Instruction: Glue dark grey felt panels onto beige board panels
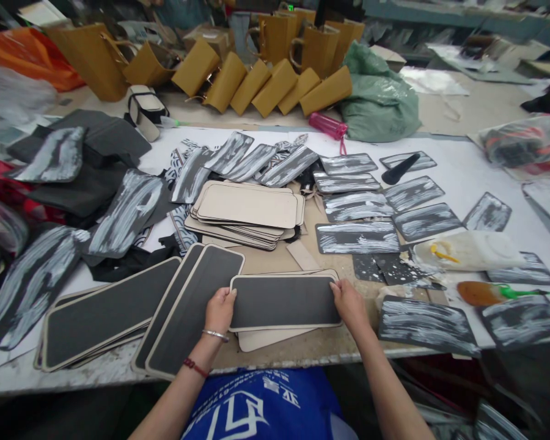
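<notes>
Between my two hands is a dark grey rectangular panel (286, 302) with rounded corners and a beige border. My left hand (220, 311) grips its left end, thumb on top. The right end is pinched by my right hand (348, 304). Under it, beige panels (270, 340) stick out towards me. Left of my left hand lie two more bordered grey panels (197, 305), overlapping, and beyond them a stack of similar panels (110, 311). A pile of plain beige panels (250, 205) lies just past the held one.
Grey pieces streaked with white (357, 237) cover the right side and the back. A whitish plastic container (467, 249), an amber bottle with a green nozzle (479, 293) and a black tapered tool (400, 169) lie right. Mustard bags (275, 85) line the back near a green plastic bag (378, 98).
</notes>
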Available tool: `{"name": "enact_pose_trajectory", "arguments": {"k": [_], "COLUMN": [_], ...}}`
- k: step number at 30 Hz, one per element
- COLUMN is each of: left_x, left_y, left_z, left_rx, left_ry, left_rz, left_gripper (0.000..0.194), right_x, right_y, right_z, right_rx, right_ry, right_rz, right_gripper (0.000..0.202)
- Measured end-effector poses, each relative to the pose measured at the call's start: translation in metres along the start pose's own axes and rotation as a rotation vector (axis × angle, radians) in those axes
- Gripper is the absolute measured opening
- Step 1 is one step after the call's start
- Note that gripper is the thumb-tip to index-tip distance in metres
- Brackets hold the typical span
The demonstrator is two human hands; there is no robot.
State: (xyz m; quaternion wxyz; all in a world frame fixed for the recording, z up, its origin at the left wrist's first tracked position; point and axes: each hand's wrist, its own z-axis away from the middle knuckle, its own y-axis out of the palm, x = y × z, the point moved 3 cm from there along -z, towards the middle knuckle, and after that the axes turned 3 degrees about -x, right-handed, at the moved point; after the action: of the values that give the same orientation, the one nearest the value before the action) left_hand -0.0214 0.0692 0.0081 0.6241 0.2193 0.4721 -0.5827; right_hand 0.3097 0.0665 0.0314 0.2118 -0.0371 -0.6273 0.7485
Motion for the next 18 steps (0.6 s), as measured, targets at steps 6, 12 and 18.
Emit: {"name": "enact_pose_trajectory", "arguments": {"k": [6,12,18], "left_x": [-0.0001,0.0017,-0.0040], "left_y": [-0.0010,-0.0027,-0.0038], "left_z": [-0.0007,-0.0030,0.0016], "left_rx": [-0.010,0.020,0.118], "left_ry": [0.016,-0.006,-0.069], "left_rz": [-0.018,0.034,0.177], "left_gripper": [0.033,0.031,0.037], "right_x": [0.0018,0.0035,0.0056], "right_y": [-0.0005,0.0003,-0.0002], "right_z": [-0.0006,-0.0021,-0.0012], "right_rx": [0.027,0.053,0.058], "right_ry": [0.028,0.066,0.073], "right_rz": [0.047,0.099,0.116], "right_gripper": [0.022,0.023,0.024]}}
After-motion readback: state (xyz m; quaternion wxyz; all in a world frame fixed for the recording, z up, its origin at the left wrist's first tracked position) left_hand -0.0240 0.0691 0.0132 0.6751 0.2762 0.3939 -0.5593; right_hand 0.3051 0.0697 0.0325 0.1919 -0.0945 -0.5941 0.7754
